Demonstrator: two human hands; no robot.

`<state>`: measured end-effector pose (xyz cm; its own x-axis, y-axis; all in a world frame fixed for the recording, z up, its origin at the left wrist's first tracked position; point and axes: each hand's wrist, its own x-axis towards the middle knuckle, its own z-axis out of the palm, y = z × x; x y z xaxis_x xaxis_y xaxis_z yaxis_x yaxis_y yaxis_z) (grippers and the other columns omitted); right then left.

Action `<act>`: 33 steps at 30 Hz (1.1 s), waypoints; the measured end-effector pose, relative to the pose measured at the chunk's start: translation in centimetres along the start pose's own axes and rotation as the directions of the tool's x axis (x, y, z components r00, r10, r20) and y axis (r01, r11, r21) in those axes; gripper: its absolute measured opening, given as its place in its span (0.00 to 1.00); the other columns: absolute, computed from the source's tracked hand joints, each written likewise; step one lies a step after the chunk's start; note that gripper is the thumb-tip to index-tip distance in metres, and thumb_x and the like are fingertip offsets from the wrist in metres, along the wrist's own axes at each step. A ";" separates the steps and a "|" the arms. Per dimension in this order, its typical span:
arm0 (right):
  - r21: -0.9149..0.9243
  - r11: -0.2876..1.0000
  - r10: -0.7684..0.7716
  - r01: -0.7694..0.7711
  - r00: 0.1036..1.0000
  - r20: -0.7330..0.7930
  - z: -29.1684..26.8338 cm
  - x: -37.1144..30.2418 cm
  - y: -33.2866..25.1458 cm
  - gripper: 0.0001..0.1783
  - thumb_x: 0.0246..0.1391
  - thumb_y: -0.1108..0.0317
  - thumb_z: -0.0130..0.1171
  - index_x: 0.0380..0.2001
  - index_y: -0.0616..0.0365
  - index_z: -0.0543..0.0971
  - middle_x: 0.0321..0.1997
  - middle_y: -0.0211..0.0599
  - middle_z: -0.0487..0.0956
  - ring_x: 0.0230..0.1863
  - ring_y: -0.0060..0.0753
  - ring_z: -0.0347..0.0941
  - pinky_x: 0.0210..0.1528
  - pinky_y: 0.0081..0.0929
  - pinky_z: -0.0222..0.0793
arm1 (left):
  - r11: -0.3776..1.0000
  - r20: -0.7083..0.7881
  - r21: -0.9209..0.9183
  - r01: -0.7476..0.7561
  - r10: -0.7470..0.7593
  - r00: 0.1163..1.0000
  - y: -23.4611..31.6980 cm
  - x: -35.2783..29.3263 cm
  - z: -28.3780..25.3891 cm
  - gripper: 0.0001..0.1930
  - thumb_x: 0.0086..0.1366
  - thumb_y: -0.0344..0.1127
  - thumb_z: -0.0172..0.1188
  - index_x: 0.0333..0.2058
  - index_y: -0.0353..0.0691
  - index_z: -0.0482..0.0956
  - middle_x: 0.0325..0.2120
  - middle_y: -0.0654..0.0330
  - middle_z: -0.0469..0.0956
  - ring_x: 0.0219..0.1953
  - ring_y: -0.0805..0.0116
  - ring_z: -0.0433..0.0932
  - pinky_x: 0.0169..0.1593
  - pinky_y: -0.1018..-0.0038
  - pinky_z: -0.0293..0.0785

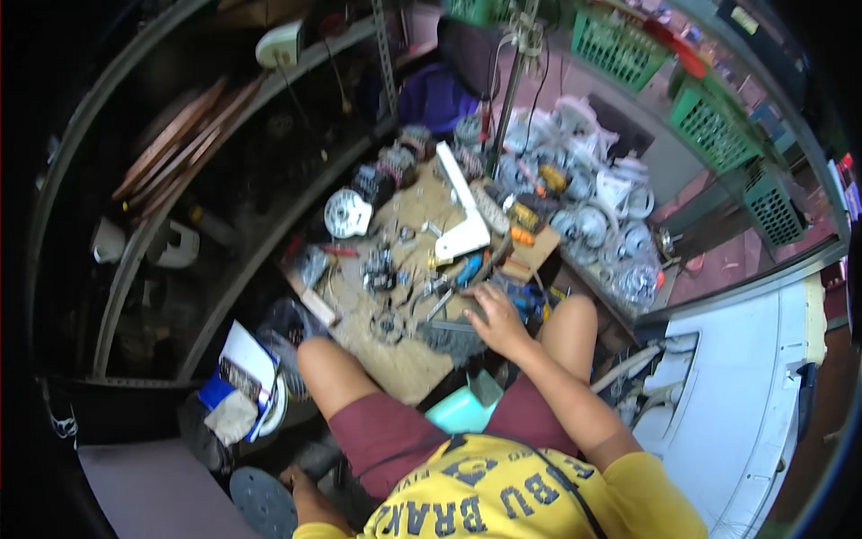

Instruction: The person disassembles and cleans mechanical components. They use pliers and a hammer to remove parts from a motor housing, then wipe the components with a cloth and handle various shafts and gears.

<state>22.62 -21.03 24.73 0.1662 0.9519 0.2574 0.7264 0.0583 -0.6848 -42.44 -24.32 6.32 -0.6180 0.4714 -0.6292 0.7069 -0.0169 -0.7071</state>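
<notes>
My right hand (498,322) rests over the near right side of the worktable (395,364), fingers apart and nothing in them. Just beneath it are a dark grey cloth (452,340) and a slim metal tool (440,304). A blue-handled tool (469,268) lies slightly beyond the fingertips. Down at the lower left, my left hand (292,479) is beside the rim of a dark grey round disc (263,505) with small holes; its fingers are mostly hidden. Metal machine parts (379,269) and a flat round part (388,326) sit mid-table.
A white angled bracket (462,235) and a white round housing (347,214) lie farther back. Bagged motor parts (588,225) are heaped at the right. Shelving (242,117) rises at the left, and green baskets (620,49) stand beyond. A turquoise container (462,410) is between my legs.
</notes>
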 end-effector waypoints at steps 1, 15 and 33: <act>-0.050 0.999 -0.008 0.009 1.000 0.020 0.8 -1.6 1.2 0.17 0.53 0.67 0.60 0.46 0.60 0.75 0.47 0.47 0.74 0.51 0.53 0.70 0.54 0.44 0.66 | 0.999 -0.020 0.028 -0.016 0.017 1.000 0.5 0.1 0.3 0.16 0.69 0.41 0.51 0.51 0.57 0.81 0.53 0.65 0.78 0.57 0.64 0.75 0.53 0.53 0.72; -0.256 0.936 0.310 -0.242 0.911 0.273 8.7 -8.0 8.2 0.16 0.50 0.66 0.62 0.43 0.54 0.77 0.47 0.41 0.74 0.52 0.50 0.70 0.50 0.49 0.69 | 0.987 -0.150 0.131 -0.091 0.111 0.982 4.9 -1.4 -1.0 0.16 0.71 0.38 0.46 0.50 0.59 0.82 0.49 0.67 0.81 0.53 0.64 0.79 0.59 0.51 0.56; -0.515 0.847 0.274 -0.132 0.938 0.211 14.3 -4.7 15.5 0.15 0.50 0.67 0.61 0.43 0.56 0.77 0.49 0.42 0.73 0.53 0.50 0.69 0.49 0.49 0.70 | -0.111 -0.727 -0.622 -0.775 -0.286 0.624 8.9 -8.3 -25.1 0.17 0.59 0.32 0.62 0.48 0.38 0.79 0.43 0.52 0.80 0.42 0.61 0.77 0.48 0.70 0.72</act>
<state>23.56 -20.23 3.12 0.2146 0.9726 -0.0896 0.9369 -0.2309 -0.2624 -22.46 -6.28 13.34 -0.3374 0.9403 0.0442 0.6148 0.1846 0.7667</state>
